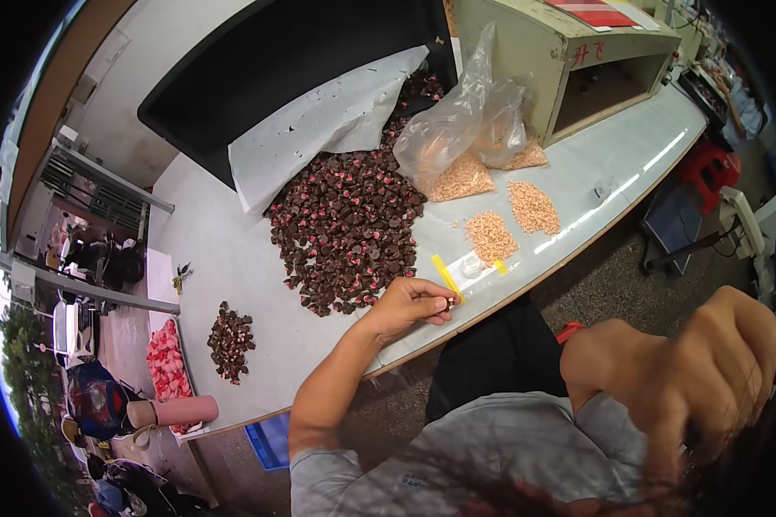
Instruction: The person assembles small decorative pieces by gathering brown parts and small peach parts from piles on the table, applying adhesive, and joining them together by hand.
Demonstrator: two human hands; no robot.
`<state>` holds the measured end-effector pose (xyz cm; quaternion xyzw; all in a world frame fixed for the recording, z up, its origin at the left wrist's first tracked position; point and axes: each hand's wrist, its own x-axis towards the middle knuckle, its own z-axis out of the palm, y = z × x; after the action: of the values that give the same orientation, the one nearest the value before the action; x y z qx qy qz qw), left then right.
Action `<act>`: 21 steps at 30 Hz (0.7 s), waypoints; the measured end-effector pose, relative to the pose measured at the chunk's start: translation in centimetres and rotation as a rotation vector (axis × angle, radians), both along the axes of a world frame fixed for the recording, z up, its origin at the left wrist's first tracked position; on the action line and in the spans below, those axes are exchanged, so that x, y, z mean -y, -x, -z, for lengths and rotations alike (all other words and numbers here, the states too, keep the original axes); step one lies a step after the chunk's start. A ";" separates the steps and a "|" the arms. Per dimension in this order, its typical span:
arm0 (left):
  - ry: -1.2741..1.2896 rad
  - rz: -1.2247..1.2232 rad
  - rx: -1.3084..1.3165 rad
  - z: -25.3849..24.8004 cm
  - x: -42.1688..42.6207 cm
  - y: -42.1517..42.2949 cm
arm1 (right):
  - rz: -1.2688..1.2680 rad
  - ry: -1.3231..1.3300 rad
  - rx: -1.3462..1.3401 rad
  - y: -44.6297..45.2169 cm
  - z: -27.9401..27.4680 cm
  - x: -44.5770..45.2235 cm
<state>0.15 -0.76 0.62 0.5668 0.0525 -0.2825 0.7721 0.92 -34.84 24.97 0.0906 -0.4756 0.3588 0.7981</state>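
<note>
- A single head-worn camera gives the view, looking forward and steeply down from above the wearer's grey shirt.
- Its wide, fisheye-like lens bends straight edges and darkens the corners.
- The frame sits askew: the worktop slants from lower left to upper right.
- Of the wearer's hands, the right hand is near the lens and looms large; the left hand is farther off, at mid-frame.
- Blurred hair crosses the bottom edge, very close.
- Floor shows beyond the worktop at right.
</note>
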 end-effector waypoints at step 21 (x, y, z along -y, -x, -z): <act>0.005 -0.004 -0.010 -0.2 0.0 0.0 | 0.107 0.038 0.379 1.1 2.8 -4.5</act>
<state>0.19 -0.80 0.87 0.5633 0.0570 -0.2839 0.7739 -0.20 -30.37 22.13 -0.0193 -0.6146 0.3354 0.7137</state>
